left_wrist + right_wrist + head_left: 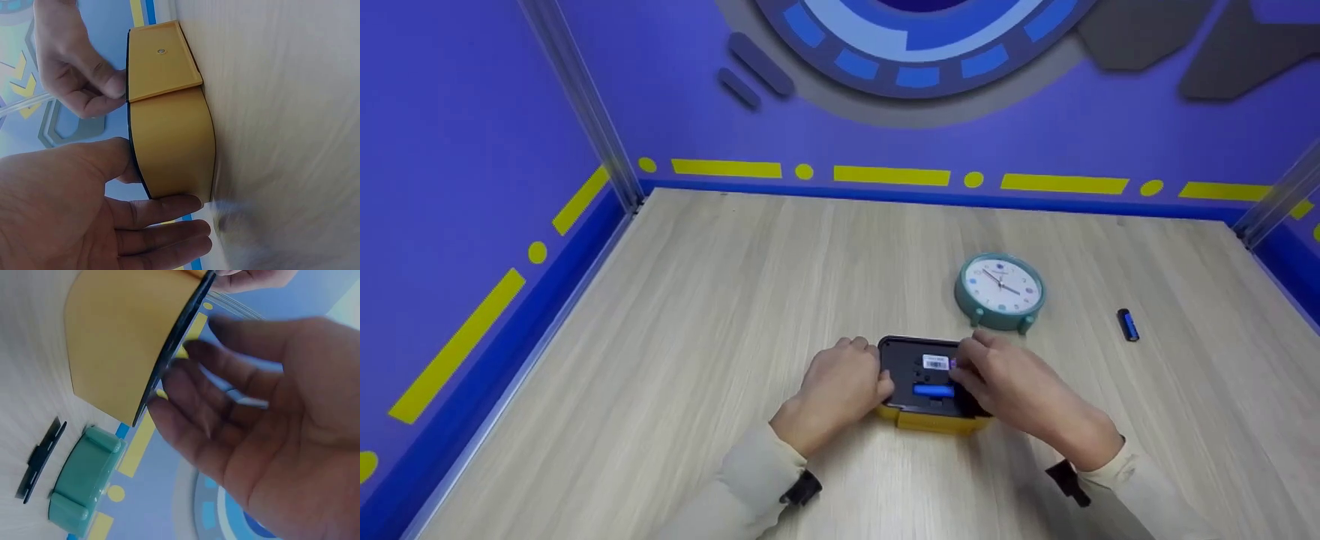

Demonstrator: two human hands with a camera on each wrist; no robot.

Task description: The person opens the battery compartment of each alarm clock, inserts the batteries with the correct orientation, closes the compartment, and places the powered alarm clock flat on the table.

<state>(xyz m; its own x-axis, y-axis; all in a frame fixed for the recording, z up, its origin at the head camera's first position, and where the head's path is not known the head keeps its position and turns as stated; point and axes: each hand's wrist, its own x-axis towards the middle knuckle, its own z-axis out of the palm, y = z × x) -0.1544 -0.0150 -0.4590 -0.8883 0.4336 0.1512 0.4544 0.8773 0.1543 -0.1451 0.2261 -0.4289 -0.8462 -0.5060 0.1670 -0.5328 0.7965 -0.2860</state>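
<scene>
A yellow case with a black back panel (901,375) stands near the table's middle, panel facing up. In the panel lie a blue battery (934,391) and a white label (935,362). My left hand (844,390) grips the case's left end, thumb at the panel's edge; the left wrist view shows the index finger against the yellow side (174,152). Over the panel's right part is my right hand (1012,382), its fingertips by a small purple spot. In the right wrist view those fingers (185,422) are loosely bent and blurred, with nothing visible between them.
Behind the right hand a teal round clock (1001,289) lies face up. Farther right rests a black-and-blue battery (1128,325). A thin black piece (45,461) lies beside the teal clock in the right wrist view. Blue walls (885,142) border the table.
</scene>
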